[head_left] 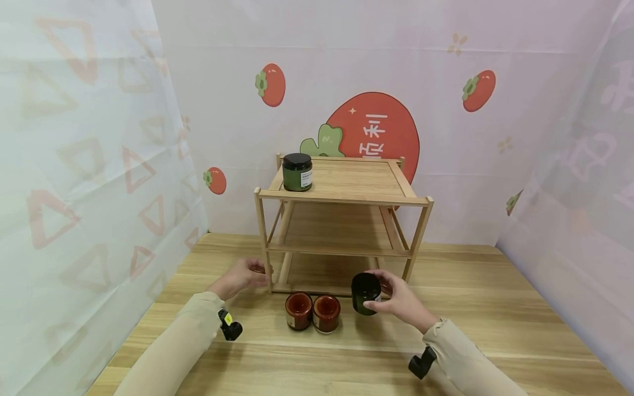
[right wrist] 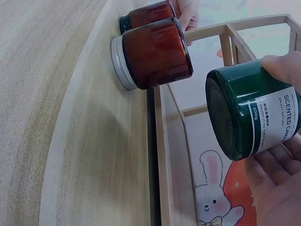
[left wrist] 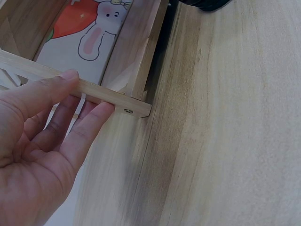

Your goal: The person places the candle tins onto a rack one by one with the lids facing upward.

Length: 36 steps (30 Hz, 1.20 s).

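Observation:
My left hand [head_left: 246, 275] pinches the front left leg [left wrist: 94, 89] of a wooden shelf rack [head_left: 342, 250] between thumb and fingers, low down. My right hand [head_left: 398, 297] grips a dark green scented candle jar [right wrist: 254, 110] with a white label. The right wrist view shows this jar held off the table, thumb on one side and fingers on the other. To its left, two amber jars [head_left: 299, 312] [head_left: 326, 314] stand side by side before the rack. The nearer one in the right wrist view rests on its silver lid [right wrist: 123, 63].
Another green jar [head_left: 298, 173] with a black lid stands at the left of the rack's top shelf [head_left: 351, 179]. The rack sits on a wood-grain table [head_left: 465, 324]. Printed cloth walls [head_left: 223, 126] enclose the back and both sides.

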### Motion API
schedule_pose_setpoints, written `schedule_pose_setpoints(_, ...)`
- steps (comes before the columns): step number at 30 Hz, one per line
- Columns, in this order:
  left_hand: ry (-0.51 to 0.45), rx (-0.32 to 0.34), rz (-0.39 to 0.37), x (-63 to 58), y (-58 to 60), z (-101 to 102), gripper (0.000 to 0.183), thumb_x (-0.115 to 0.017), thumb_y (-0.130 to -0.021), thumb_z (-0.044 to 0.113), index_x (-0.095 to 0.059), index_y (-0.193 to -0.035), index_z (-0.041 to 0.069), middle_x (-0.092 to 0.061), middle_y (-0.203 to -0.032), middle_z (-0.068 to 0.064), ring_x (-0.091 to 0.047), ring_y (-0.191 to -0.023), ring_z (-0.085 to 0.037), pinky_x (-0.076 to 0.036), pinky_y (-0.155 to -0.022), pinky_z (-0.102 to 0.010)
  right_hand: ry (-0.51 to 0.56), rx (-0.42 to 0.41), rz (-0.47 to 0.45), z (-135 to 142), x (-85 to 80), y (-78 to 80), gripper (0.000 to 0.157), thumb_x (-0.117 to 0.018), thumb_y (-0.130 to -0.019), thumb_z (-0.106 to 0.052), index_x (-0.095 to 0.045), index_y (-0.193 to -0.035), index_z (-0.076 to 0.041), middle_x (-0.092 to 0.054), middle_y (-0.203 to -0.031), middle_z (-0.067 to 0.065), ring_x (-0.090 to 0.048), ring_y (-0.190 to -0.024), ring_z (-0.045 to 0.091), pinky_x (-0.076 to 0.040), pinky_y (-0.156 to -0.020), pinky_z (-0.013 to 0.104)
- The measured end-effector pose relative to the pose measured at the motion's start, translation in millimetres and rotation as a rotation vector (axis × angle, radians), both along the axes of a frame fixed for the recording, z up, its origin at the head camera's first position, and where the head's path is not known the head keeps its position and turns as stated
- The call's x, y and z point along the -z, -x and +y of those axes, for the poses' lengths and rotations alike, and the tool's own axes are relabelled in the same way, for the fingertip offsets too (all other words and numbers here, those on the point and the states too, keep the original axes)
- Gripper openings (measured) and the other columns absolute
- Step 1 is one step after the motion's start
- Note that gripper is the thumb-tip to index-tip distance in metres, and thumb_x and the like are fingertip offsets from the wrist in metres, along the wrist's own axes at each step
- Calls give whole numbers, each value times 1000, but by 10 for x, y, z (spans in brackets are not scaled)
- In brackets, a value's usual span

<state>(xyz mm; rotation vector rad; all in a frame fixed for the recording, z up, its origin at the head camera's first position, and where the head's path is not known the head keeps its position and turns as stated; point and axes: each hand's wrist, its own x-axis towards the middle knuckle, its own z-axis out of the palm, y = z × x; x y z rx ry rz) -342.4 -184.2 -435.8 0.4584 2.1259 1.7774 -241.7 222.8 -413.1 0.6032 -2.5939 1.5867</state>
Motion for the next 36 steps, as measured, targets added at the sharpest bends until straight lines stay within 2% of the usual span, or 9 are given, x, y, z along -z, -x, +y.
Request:
schedule_pose_setpoints(9,-19,-5,-23,-15,-11,-1,32,-63,-88,-7,-51,-117,-14,-51,-124,-36,-64,-101,-27,-54,-96,-44,23,-4,5,10,0,-1,63,-83,-76,-14,-53,-129,1,-60,-122,16,-60,-112,17,-48,-103,34)
schedule_pose_setpoints(15,-6,-3,-8,1,-3,-5,31,-63,-87,-7,-51,-116,-14,-52,-122,-36,-63,-102,-29,-57,-92,-38,30,-2,3,10,24,25,63,-83,-76,-15,-53,-129,0,-60,-122,16,-60,-111,15,-48,-102,31)
schedule_pose_setpoints(22,-14,2,-7,20,11,-8,31,-62,-87,-7,-51,-116,-14,-53,-121,-35,-63,-100,-26,-57,-91,-36,68,-19,3,-12,-6,24,63,-82,-76,-10,-51,-130,3,-59,-122,20,-60,-108,8,-50,-98,24)
schedule_pose_setpoints(26,-15,-2,-6,25,15,-8,31,-62,-88,-7,-51,-115,-14,-53,-121,-35,-63,-100,-26,-58,-91,-36,78,-11,3,-21,-40,16,64,-82,-75,-9,-51,-129,4,-58,-123,21,-61,-109,12,-50,-97,22)
schedule_pose_setpoints(31,-13,-3,-8,21,14,-11,32,-62,-88,-7,-50,-116,-14,-53,-122,-35,-63,-101,-27,-58,-91,-35,95,-9,9,-25,-78,12,64,-82,-75,-6,-50,-129,7,-56,-125,25,-60,-113,27,-51,-96,22)
schedule_pose_setpoints(36,-14,1,-11,15,13,-10,33,-62,-88,-7,-50,-117,-15,-53,-121,-35,-63,-102,-29,-58,-91,-36,126,-18,20,-19,-115,27,64,-81,-75,-3,-50,-129,8,-54,-127,27,-62,-107,10,-51,-94,19)
